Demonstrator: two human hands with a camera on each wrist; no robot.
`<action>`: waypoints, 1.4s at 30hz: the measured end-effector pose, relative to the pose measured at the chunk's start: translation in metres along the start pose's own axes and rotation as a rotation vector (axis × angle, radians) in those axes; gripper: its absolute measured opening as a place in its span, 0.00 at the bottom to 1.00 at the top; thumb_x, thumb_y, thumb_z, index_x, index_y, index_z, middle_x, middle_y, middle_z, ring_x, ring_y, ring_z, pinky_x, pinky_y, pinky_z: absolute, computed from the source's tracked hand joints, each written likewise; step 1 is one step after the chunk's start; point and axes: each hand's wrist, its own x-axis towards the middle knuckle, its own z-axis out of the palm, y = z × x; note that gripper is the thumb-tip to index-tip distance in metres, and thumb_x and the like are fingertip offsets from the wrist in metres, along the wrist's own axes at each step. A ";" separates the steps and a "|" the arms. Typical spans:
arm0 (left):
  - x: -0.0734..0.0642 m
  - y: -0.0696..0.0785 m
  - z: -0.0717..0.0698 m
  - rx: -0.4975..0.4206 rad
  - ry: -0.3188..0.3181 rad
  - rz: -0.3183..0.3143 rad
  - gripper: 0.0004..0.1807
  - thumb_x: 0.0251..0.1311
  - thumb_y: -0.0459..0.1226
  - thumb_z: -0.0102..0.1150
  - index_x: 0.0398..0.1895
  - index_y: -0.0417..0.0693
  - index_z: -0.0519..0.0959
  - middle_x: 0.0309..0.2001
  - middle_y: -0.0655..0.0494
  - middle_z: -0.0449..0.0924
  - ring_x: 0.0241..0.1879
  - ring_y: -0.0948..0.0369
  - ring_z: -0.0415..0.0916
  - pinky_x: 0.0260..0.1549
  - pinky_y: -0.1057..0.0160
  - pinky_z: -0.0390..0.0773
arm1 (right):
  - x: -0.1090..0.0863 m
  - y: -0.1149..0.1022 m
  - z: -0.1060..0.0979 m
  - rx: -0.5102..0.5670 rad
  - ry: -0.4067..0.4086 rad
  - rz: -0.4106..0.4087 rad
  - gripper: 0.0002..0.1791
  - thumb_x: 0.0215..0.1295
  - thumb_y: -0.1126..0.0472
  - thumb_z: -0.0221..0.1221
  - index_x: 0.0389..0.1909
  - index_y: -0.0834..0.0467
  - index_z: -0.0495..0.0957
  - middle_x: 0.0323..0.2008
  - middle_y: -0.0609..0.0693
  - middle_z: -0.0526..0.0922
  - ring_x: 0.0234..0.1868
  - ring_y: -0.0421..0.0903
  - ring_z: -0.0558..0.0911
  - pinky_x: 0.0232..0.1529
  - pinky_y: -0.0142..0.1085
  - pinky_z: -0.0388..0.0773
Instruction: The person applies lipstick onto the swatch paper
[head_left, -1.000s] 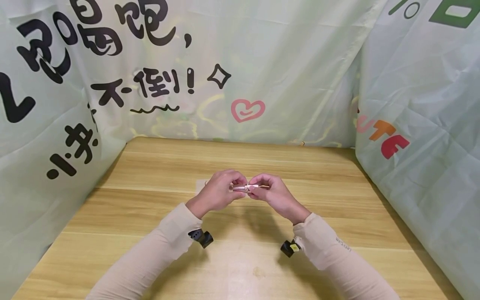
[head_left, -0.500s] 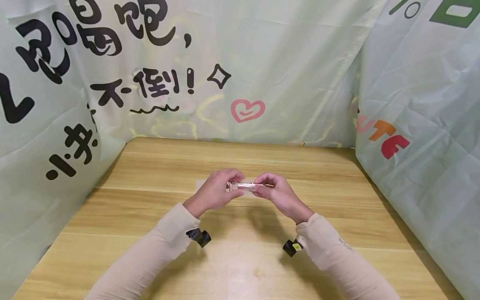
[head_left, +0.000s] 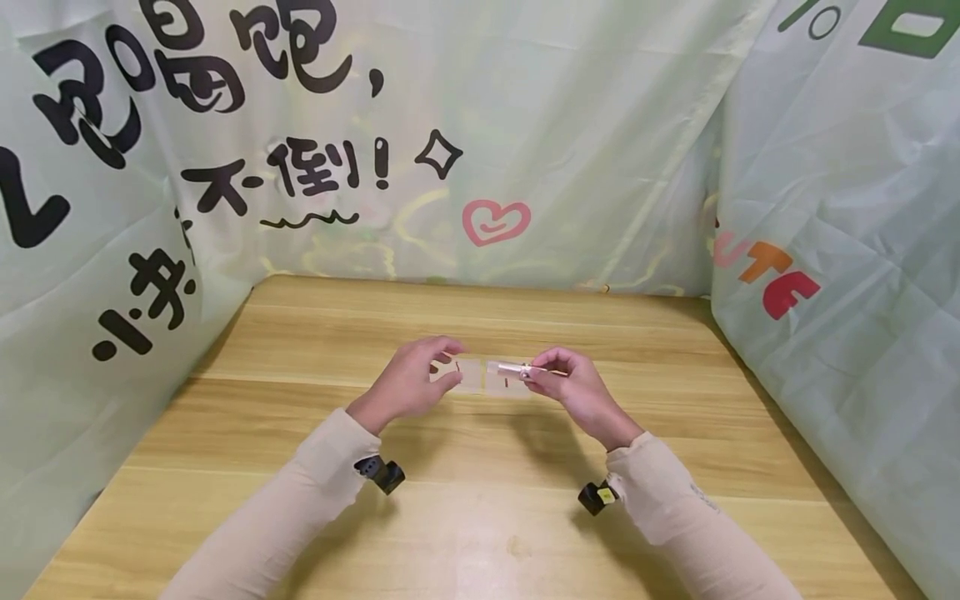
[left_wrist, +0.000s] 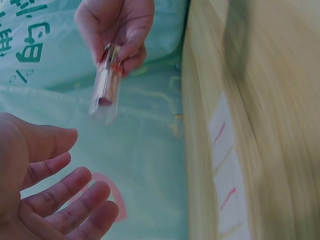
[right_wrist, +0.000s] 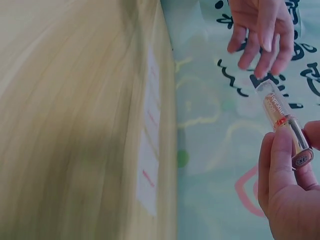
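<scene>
A lipstick tube (head_left: 512, 369) with a clear cap and a shiny metallic base is gripped by my right hand (head_left: 576, 390), above the table. In the right wrist view the thumb and fingers pinch the base of the lipstick (right_wrist: 280, 112), and its clear end points toward the other hand. My left hand (head_left: 407, 382) is apart from it on the left, fingers spread and slightly bent, with nothing in them. The left wrist view also shows this left hand (left_wrist: 45, 185) with a gap between it and the lipstick.
Beneath the hands, a pale paper strip (head_left: 471, 377) with short red marks and yellowish dividing lines lies on the wooden table (head_left: 480, 500). Printed fabric (head_left: 600, 150) hangs behind the table and along both sides.
My left hand has let go of the lipstick and drawn back to the left. The right hand has shifted a little right with the lipstick, uncovering more of the paper strip.
</scene>
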 end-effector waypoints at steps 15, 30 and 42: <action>-0.018 -0.047 -0.017 0.054 0.042 -0.129 0.20 0.65 0.38 0.59 0.58 0.40 0.75 0.55 0.45 0.77 0.51 0.48 0.77 0.47 0.50 0.78 | 0.010 0.020 -0.029 -0.098 0.163 0.027 0.07 0.65 0.73 0.57 0.41 0.72 0.71 0.38 0.58 0.74 0.39 0.43 0.81 0.47 0.33 0.80; -0.041 -0.093 -0.026 0.092 -0.038 -0.309 0.25 0.61 0.36 0.63 0.59 0.34 0.72 0.57 0.36 0.73 0.53 0.40 0.73 0.53 0.44 0.74 | 0.022 0.038 -0.059 -0.329 0.297 0.124 0.14 0.66 0.61 0.61 0.45 0.66 0.72 0.39 0.55 0.76 0.42 0.49 0.81 0.49 0.40 0.80; -0.046 -0.105 -0.027 0.165 -0.132 -0.373 0.27 0.56 0.37 0.69 0.57 0.36 0.74 0.58 0.35 0.73 0.60 0.39 0.67 0.60 0.42 0.66 | 0.027 0.049 -0.067 -0.624 0.304 0.116 0.11 0.65 0.57 0.61 0.39 0.61 0.74 0.35 0.53 0.77 0.34 0.48 0.74 0.29 0.34 0.72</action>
